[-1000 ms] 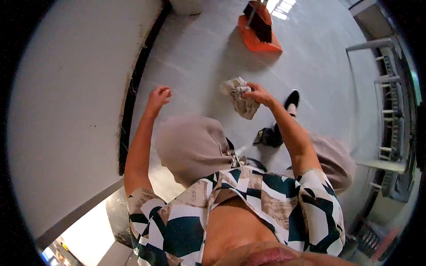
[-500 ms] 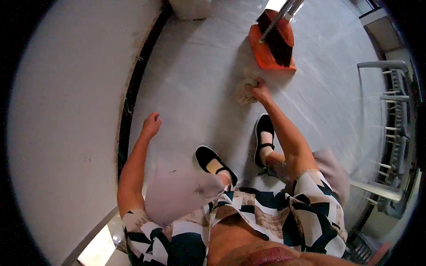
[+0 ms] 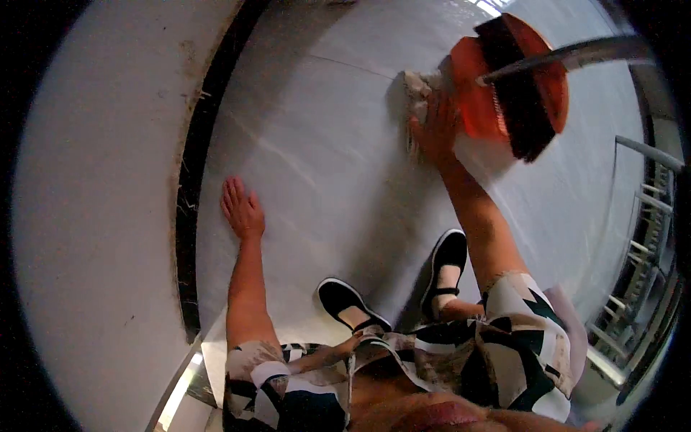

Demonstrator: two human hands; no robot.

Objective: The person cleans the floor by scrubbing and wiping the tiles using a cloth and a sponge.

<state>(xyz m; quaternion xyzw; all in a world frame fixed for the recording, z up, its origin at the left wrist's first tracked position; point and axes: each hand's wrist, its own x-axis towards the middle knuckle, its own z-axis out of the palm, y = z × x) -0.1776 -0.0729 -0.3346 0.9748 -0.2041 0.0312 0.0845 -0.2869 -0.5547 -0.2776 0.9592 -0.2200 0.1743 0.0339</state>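
My right hand (image 3: pixel 436 133) reaches forward and holds a crumpled pale rag (image 3: pixel 417 88) low at the floor. Its fingers stretch along the rag, and part of the rag is hidden under them. Just right of this hand is an orange dustpan (image 3: pixel 471 97) with a dark-bristled broom (image 3: pixel 515 93) lying across it; hand and dustpan look very close, and I cannot tell if they touch. My left hand (image 3: pixel 242 209) is out to the left with fingers extended and holds nothing. Whether it touches the floor I cannot tell.
A pale wall (image 3: pixel 108 180) with a black skirting strip (image 3: pixel 191 201) runs along the left. A grey metal handle (image 3: pixel 590 52) extends right from the dustpan. At the right stands a rack with metal bars (image 3: pixel 640 223). Two black shoes (image 3: pixel 345 299) are below on the grey floor (image 3: pixel 324 180).
My right hand has moved forward with the rag, its fingers now stretched out rather than pinched. My left hand has gone from curled to open. The dustpan and handle appear turned and farther right.
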